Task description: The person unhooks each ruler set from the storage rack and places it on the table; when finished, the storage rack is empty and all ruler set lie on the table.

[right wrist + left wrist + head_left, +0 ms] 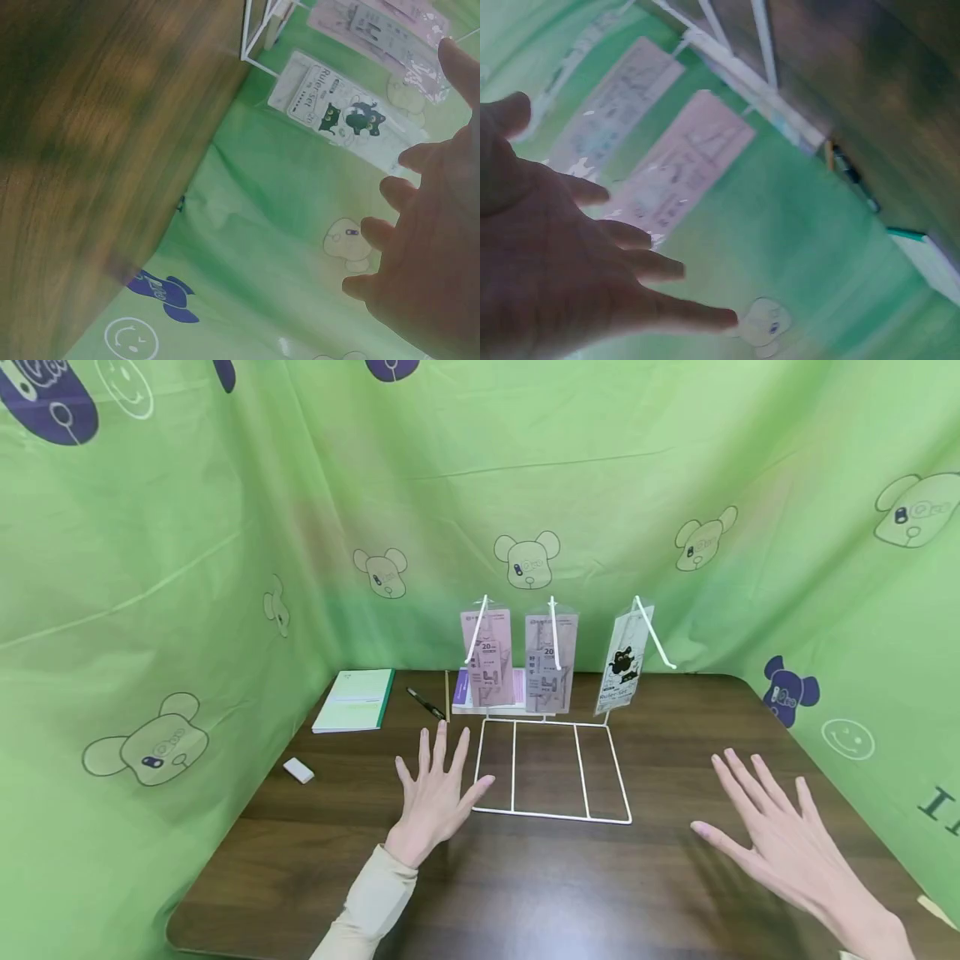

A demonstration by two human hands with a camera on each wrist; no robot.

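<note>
Both hands hover over the table with fingers spread, holding nothing. The left hand [433, 797] is beside the left edge of a white wire rack [551, 816]; the right hand [787, 852] is to the rack's right. From the rack's hooks hang two pink packets, one on the left [491, 664] and one in the middle [547, 681], and a white ruler-set packet [622, 660] with black cats on the right. In the right wrist view the ruler-set packet [337, 112] lies beyond the right hand [431, 217]. The left wrist view shows the left hand [577, 262] near the pink packets.
A notepad [354, 700] lies at the back left, with a white eraser [298, 770] nearer. A black pen [426, 702] and a thin wooden stick [447, 696] are left of the rack. A purple-and-white box [461, 693] sits behind it. Green cloth [450, 468] surrounds the table's back and sides.
</note>
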